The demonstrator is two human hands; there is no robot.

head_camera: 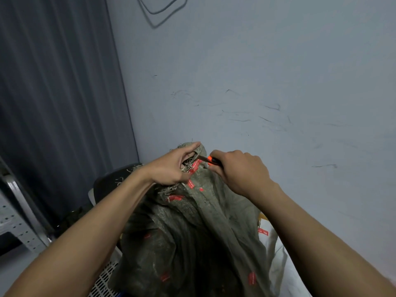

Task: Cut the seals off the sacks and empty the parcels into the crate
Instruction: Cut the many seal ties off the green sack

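Where the white perforated plastic crate (105, 279) shows a corner at 7 o'clock, the tall grey-green woven plastic sack (192, 232) stands against it, right in front of you. I cannot tell whether the sack's base sits inside the crate.

At 12 o'clock on the sack, your left hand (171, 168) is clenched round the gathered, frayed neck. Just to its 3 o'clock side, the red printed seal strip (196, 166) is wound round that neck. The orange-and-black utility knife (211, 160) comes in from 3 o'clock with its blade tip at the neck beside the seal, and your right hand (242, 172) is wrapped tight round the handle. A white plastic sack with a red label (276, 254) lies against the green one at 4 o'clock.

The blade points toward your left hand. I judge that if the seal parts suddenly, or the loose weave gives, the knife could run on into your fingers. Cutting too deep could slash the parcels inside, which are hidden. If your left grip slackens, the sack could slump away from the crate.
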